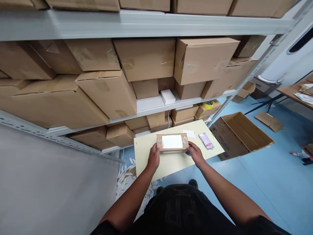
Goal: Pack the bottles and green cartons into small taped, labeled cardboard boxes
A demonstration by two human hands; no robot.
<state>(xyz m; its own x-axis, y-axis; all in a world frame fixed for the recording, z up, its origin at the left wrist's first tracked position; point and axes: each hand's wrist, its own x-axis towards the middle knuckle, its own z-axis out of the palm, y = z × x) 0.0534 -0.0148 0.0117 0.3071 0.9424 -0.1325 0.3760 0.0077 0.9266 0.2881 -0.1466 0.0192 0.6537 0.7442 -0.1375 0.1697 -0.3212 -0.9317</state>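
Between my two hands is a small brown cardboard box (159, 139) with clear tape at its ends and a white label (172, 142) on top. My left hand (154, 157) grips its left end, fingers closed against the side. At the right end my right hand (195, 153) is closed on the box too. A dark round object (188, 153), partly hidden, shows by the right fingers; its kind is unclear. Under the box is a pale yellow table (144, 160). A white paper slip (189, 133) and a blurred pinkish item (206, 140) lie on it.
Shelves (156, 26) packed with cardboard boxes (149, 58) rise behind the table. A roll of yellow tape (208, 104) sits on a lower box. On the blue floor stands a large open carton (232, 143) at right; white paper strips (124, 182) litter the left side.
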